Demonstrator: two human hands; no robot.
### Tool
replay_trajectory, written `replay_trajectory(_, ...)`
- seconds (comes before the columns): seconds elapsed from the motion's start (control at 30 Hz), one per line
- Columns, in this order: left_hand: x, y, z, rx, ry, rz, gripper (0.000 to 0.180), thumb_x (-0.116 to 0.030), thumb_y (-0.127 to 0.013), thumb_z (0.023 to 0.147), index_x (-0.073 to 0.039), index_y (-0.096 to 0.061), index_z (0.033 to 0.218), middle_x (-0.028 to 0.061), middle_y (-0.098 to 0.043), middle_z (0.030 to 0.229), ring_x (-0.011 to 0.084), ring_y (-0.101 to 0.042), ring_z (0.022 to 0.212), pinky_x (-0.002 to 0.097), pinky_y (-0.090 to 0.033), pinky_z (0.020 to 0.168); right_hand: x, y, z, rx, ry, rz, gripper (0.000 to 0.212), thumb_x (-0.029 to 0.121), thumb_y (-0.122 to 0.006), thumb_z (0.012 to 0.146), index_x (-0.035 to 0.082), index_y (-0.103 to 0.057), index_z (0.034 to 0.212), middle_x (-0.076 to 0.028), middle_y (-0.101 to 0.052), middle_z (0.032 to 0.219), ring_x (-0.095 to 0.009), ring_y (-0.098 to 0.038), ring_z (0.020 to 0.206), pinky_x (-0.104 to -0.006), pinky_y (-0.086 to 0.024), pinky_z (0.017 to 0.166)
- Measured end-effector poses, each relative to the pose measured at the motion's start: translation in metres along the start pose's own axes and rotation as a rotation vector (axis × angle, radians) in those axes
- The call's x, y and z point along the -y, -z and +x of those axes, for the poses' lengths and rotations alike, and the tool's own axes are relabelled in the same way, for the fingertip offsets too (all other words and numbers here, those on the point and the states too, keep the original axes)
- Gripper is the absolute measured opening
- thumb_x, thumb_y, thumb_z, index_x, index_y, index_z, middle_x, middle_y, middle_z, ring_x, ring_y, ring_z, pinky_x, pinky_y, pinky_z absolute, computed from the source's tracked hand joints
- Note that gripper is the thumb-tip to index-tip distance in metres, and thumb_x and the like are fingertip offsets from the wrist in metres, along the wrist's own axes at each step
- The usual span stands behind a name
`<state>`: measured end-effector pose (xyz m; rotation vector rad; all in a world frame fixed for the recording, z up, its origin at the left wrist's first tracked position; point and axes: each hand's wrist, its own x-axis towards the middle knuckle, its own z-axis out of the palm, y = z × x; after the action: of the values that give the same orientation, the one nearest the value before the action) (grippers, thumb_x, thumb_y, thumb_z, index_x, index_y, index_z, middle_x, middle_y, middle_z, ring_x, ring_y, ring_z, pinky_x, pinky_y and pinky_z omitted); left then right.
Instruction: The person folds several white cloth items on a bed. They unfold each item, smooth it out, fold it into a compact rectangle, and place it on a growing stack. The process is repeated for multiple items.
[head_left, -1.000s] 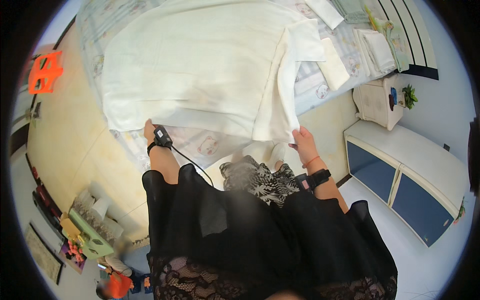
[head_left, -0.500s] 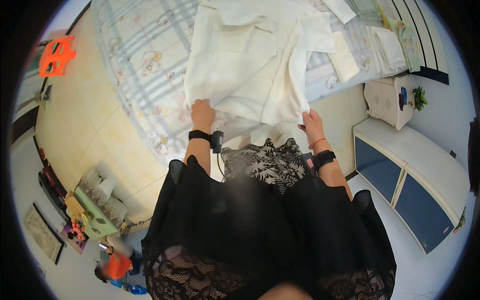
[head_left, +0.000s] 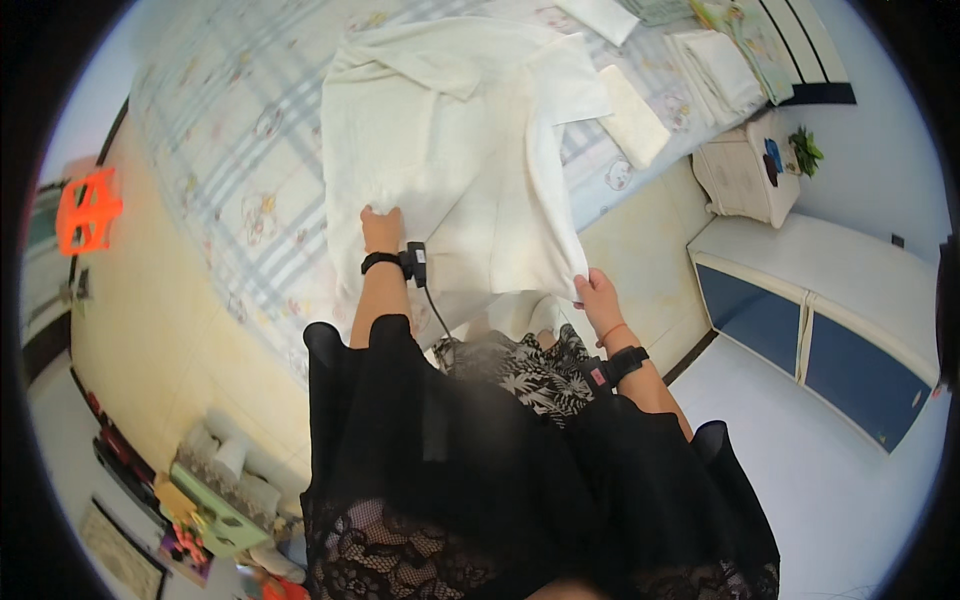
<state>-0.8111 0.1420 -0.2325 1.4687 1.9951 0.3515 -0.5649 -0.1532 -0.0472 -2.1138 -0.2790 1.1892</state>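
A white long-sleeved shirt lies spread over the bed, its hem toward me. One sleeve is folded inward across its upper part, and small wrinkles run through the body. My left hand is closed on the cloth at the left side, fingers curled, a little above the hem. Between thumb and fingers, my right hand pinches the right lower corner of the hem. Each wrist wears a black strap with a small device.
The bed has a checked, cartoon-printed sheet. Folded white cloths and a cream folded piece lie right of the shirt. A white nightstand, blue-fronted cabinet and orange stool stand around.
My left hand has moved from the lower left corner farther up the shirt. The shirt lies flatter at its lower part. My right hand keeps its corner. The whole view has shifted.
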Motion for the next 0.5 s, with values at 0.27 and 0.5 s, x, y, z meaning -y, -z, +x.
replay_trajectory(0.27, -0.116, 0.025, -0.075, 0.400, -0.294, -0.505, 0.030, -0.020, -0.067, 0.075, 0.000, -0.061, 0.097, 0.0105, -0.062, 0.085, 0.0196, -0.057, 0.078, 0.0321, -0.045, 0.069, 0.035, 0.019, -0.009, -0.197, 0.098, -0.059, 0.034, 0.014, -0.054, 0.087, 0.003, -0.051, 0.120, -0.008, -0.061, 0.093, -0.012, -0.057, 0.074, -0.0252, -0.049, 0.062)
replay_trajectory(0.5, -0.205, 0.127, -0.225, 0.675, -0.684, -0.711, 0.034, -0.002, -0.057, 0.075, 0.000, -0.060, 0.109, 0.0121, -0.062, 0.100, 0.0222, -0.059, 0.092, 0.0311, -0.046, 0.083, 0.134, 0.014, -0.065, 0.198, 0.508, 0.107, 0.058, 0.007, -0.053, 0.084, 0.019, -0.038, 0.140, 0.004, -0.047, 0.064, -0.004, -0.037, 0.052, -0.0200, -0.035, 0.046)
